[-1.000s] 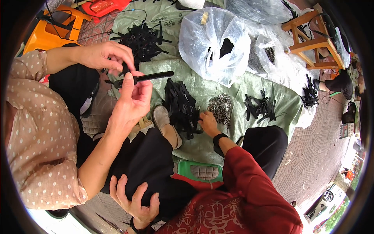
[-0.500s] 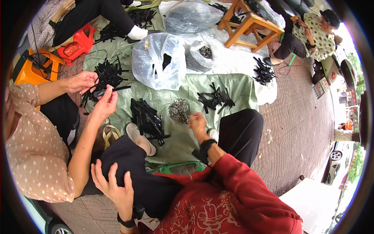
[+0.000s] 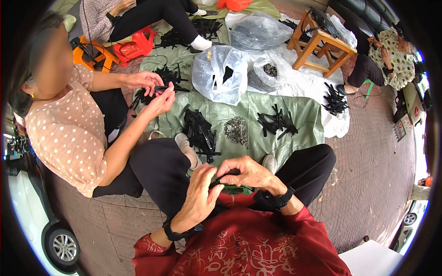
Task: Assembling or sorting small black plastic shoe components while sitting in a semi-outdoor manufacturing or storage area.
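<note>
Above my lap my two hands meet around a small black strip-like piece [image 3: 232, 172], mostly hidden by the fingers. My right hand [image 3: 251, 175] is closed on it, thumb and fingers bent around it. My left hand [image 3: 198, 198] pinches its other end between thumb and fingers. Just beyond them on the green sheet [image 3: 258, 103] lie a pile of black strips [image 3: 199, 131], a heap of small metal parts [image 3: 235, 131] and a second, looser group of black strips [image 3: 277, 122].
At my left sits a person [image 3: 69, 133] in a dotted top, a black piece in their hands. Clear plastic bags [image 3: 218, 76] stand on the far sheets. A wooden stool [image 3: 322, 46] is at the far right, with another person [image 3: 393, 57] beyond. A white car [image 3: 27, 198] stands left.
My right hand has drawn back from beside the metal parts toward my lap. My left hand has risen off my thigh to meet it. The view has swung to the left.
</note>
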